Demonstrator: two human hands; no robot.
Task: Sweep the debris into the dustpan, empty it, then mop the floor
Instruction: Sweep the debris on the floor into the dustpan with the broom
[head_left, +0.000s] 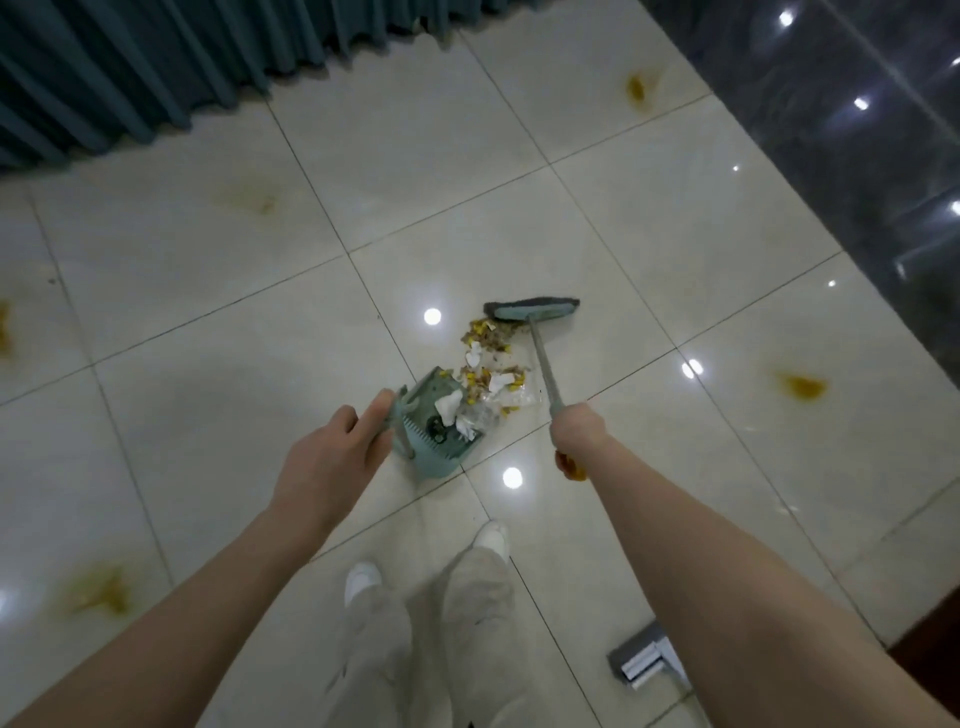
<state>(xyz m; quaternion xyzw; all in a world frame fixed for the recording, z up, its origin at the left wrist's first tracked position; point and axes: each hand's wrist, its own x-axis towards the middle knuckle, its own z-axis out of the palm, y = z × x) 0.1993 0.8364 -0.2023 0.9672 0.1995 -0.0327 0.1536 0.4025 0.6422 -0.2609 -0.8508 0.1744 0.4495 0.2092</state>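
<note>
Head view: we are sweeping; left hand (332, 457) fingers pinch the dustpan (441, 421) handle, right hand (576, 428) fingers wrap the broom (530, 312), which must next drag debris (488, 343) in.

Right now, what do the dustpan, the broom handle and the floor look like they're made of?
Dustpan: pale green, matte, moulded comb teeth on its edge, so probably plastic. Broom handle: thin, grey, dull sheen, likely metal, though painted plastic is possible. Floor: large cream tiles with dark grout lines, glossy enough to mirror ceiling lights, so glazed ceramic or polished stone.
</note>
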